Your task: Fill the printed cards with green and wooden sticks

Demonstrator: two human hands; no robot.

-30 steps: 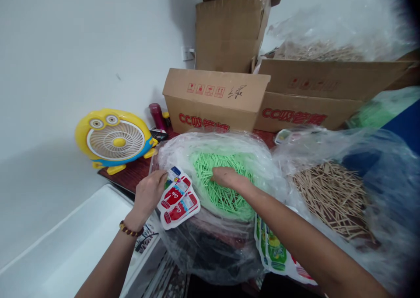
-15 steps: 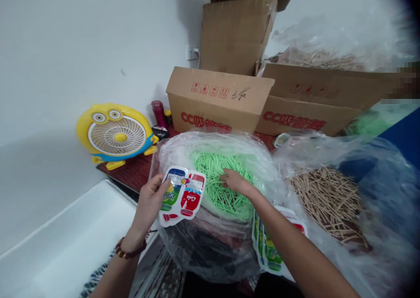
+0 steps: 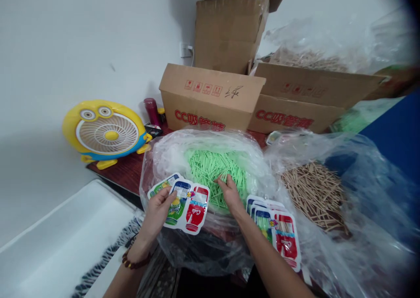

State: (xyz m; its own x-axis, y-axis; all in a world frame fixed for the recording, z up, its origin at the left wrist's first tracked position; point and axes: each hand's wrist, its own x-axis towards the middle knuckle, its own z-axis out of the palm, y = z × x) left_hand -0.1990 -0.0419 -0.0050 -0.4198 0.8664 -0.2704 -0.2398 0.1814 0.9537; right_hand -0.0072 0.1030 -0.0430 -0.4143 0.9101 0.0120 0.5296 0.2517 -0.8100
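Observation:
In my left hand [image 3: 160, 206], thumb on top, are flat jar-shaped twin packets. The front packet [image 3: 187, 207] has a green-and-blue Sprite half and a red Cola half, and another packet [image 3: 162, 185] fans out behind it. My right hand [image 3: 229, 195] reaches over a heap of thin green sticks [image 3: 208, 169] in a clear plastic bag [image 3: 170, 147]. Its fingers close around some green sticks, though how many cannot be made out. Beside my right forearm lies a stack of the same packets [image 3: 284, 234], the top one showing pale sticks in its red half.
A second clear bag [image 3: 370, 171] holds brown sticks [image 3: 315, 195]. Behind stand cardboard boxes [image 3: 210, 94] with red lettering. A yellow fan [image 3: 110, 134] and a dark red bottle [image 3: 151, 110] are on the table's left; a white tub [image 3: 65, 232] sits lower left.
My right hand has turned more upright over the green sticks and its forearm swung lower, uncovering the packet stack. The held packets have fanned apart. The whole view has shifted slightly.

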